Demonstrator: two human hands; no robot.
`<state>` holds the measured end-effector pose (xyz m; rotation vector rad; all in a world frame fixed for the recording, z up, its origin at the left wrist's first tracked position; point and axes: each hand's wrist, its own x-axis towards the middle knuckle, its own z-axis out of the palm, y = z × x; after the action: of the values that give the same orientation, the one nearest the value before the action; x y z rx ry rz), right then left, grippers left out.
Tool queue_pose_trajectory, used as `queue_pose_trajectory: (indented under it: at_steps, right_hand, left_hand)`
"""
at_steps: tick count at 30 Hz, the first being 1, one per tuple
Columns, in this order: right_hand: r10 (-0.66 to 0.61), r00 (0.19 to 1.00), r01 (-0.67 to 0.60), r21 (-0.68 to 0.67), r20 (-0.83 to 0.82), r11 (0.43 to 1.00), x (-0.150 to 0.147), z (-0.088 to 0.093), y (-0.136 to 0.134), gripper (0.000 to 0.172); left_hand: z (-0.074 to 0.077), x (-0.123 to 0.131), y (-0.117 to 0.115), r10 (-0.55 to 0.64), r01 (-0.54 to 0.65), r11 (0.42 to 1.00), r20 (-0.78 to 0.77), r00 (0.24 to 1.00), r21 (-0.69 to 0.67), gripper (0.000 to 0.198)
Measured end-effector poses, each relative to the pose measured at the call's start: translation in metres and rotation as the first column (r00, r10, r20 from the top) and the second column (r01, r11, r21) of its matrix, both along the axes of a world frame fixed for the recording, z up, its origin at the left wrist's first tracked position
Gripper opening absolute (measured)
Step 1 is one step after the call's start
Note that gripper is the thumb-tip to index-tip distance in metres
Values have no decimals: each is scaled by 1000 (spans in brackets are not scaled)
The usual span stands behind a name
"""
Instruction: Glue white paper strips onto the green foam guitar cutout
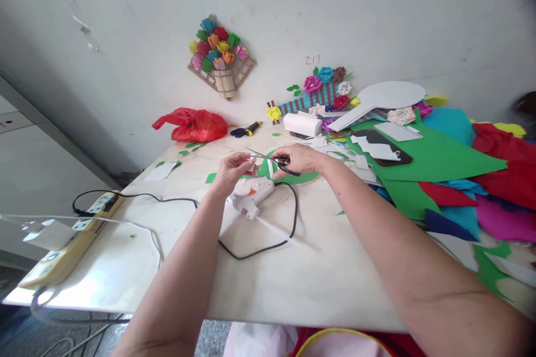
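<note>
My right hand [298,158] is closed on black-handled scissors [288,168], whose blades point left toward my left hand [233,172]. Between the thumb and fingers of my left hand is a small white piece [252,165], at the blades. A white glue gun [250,195] lies on the table just below both hands, with a clear glue stick [274,230] out of its back end. Green paper [299,179] lies under and behind my hands, with a narrow white strip [270,168] on it.
A yellow power strip [62,248] with cords runs along the table's left edge. At the back are a red plastic bag [196,125] and pliers [246,129]. Coloured paper [444,156], a phone [383,148] and a white roll [302,124] crowd the right.
</note>
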<state>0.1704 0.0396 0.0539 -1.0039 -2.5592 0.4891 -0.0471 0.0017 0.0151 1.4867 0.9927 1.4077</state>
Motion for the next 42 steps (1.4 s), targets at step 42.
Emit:
queue_pose_trajectory:
  at_steps: [42]
  right_hand:
    - [42, 987, -49, -39, -153, 998, -10, -7, -7, 35]
  left_hand:
    - [1, 0, 0, 41, -41, 999, 18, 999, -32, 30]
